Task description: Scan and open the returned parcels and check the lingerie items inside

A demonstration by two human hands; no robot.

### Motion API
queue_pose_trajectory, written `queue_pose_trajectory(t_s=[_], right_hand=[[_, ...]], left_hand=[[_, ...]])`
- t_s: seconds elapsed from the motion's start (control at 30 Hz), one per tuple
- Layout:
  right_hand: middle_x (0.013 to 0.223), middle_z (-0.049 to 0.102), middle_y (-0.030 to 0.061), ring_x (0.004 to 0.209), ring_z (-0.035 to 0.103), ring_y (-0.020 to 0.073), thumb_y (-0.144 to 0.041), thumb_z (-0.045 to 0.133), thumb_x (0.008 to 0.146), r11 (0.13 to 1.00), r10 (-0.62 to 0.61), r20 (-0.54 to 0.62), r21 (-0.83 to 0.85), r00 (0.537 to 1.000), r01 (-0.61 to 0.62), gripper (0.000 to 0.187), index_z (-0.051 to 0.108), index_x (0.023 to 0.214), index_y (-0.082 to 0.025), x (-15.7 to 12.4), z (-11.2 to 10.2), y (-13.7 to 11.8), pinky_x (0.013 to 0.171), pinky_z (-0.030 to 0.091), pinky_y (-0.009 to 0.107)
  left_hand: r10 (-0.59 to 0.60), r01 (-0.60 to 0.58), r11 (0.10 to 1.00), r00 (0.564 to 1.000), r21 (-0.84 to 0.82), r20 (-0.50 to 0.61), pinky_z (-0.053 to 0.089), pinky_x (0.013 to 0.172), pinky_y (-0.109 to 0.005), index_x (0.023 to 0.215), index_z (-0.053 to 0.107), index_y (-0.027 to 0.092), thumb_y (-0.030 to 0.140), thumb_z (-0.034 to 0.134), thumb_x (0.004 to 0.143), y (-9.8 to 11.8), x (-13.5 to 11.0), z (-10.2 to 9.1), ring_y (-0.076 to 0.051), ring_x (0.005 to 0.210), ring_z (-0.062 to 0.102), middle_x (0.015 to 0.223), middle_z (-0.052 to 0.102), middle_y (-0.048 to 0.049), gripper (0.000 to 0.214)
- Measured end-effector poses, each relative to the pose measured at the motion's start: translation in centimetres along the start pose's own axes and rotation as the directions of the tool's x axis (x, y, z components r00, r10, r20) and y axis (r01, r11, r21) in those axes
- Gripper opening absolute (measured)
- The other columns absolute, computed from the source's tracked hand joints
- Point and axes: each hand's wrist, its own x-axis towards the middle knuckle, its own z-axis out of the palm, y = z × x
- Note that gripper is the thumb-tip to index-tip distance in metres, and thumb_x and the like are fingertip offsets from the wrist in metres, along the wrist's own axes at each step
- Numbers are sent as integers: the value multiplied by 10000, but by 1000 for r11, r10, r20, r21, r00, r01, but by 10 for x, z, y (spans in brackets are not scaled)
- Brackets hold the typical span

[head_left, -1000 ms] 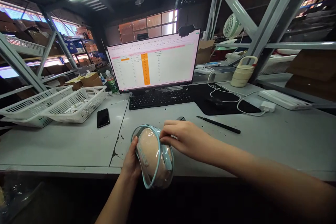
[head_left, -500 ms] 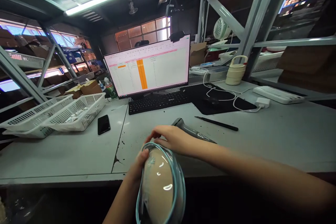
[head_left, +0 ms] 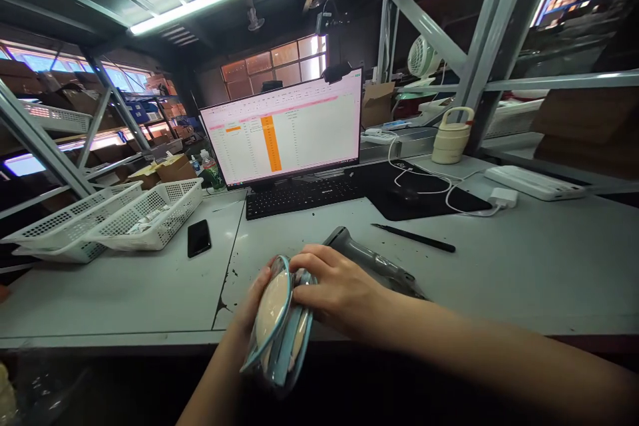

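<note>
At the desk's front edge I hold a clear plastic pouch (head_left: 273, 309) with light blue trim and beige, rounded contents that I cannot make out. My left hand (head_left: 253, 298) is closed around its left side, with the fingers partly hidden behind it. My right hand (head_left: 337, 286) has its fingers bent and closed on the upper right edge, by the blue seam. The pouch is tilted, with its edge turned towards me. Just beyond my right hand lies a grey handheld scanner (head_left: 372, 258) on the desk.
A black phone (head_left: 199, 238) and white perforated baskets (head_left: 164, 229) are on the left. Ahead stand a monitor (head_left: 319, 133) and keyboard (head_left: 304, 197). A black pen-like tool (head_left: 414, 237), a mouse pad (head_left: 424, 203), a white power bank (head_left: 534, 183) and a cream container (head_left: 450, 140) are on the right.
The pouch has turned from its broad face to its edge, showing the blue seam. My right hand has moved from behind its top onto its upper right edge.
</note>
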Motion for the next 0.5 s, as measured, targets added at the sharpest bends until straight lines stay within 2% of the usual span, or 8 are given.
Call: queue_pose_trajectory(t_s=[0.07, 0.13, 0.2, 0.27, 0.3, 0.37, 0.5], right_hand=[[999, 641, 86, 931, 546, 221, -120, 598, 914, 994, 24, 5, -108, 1000, -24, 147, 666, 803, -188, -1, 6, 5, 840, 505, 362], [866, 626, 54, 781, 528, 202, -108, 633, 882, 978, 56, 59, -202, 997, -43, 138, 630, 768, -186, -2, 9, 10, 721, 479, 340], [787, 606, 30, 709, 519, 196, -68, 635, 854, 965, 58, 115, -259, 992, -27, 156, 599, 759, -187, -3, 14, 11, 652, 444, 330], [769, 611, 21, 696, 538, 196, -47, 614, 856, 967, 39, 150, -255, 988, 0, 162, 586, 777, -185, -2, 21, 9, 645, 437, 329], [766, 616, 20, 696, 549, 195, -46, 600, 869, 972, 30, 155, -237, 987, 7, 163, 582, 782, -183, -1, 24, 7, 654, 442, 328], [780, 634, 25, 719, 577, 193, -67, 570, 911, 982, 25, 151, -189, 988, 4, 150, 585, 809, -176, 1, 31, 4, 689, 459, 324], [907, 686, 46, 850, 634, 192, -112, 540, 974, 994, 57, 147, -99, 987, -42, 102, 609, 925, -169, -1, 36, 0, 761, 474, 311]], left_hand=[[129, -129, 982, 992, 140, 11, 339, 1182, -528, 1294, 668, 308, 674, 734, 758, 23, -12, -4, -384, 1476, 352, 1482, 549, -83, 653], [218, -240, 901, 971, 361, 101, 306, 1189, -559, 1440, 554, 316, 737, 679, 774, 48, -29, -1, -400, 1499, 307, 1583, 442, -90, 798], [238, -303, 717, 953, 628, 188, 279, 1213, -525, 1515, 462, 325, 659, 659, 850, 64, -44, 9, -362, 1500, 324, 1614, 400, -77, 770], [217, -295, 485, 953, 823, 213, 296, 1219, -463, 1523, 450, 317, 533, 622, 933, 70, -49, 23, -299, 1471, 394, 1588, 444, -57, 652], [201, -283, 392, 955, 875, 218, 323, 1208, -439, 1512, 468, 301, 495, 580, 967, 70, -48, 29, -275, 1444, 437, 1560, 483, -54, 589], [180, -271, 275, 957, 923, 228, 392, 1165, -406, 1463, 534, 261, 470, 500, 1007, 66, -41, 36, -250, 1374, 521, 1485, 569, -52, 502], [194, -246, 200, 959, 948, 207, 460, 1102, -393, 1380, 616, 231, 446, 431, 1029, 62, -24, 29, -242, 1277, 608, 1372, 662, -41, 451]])
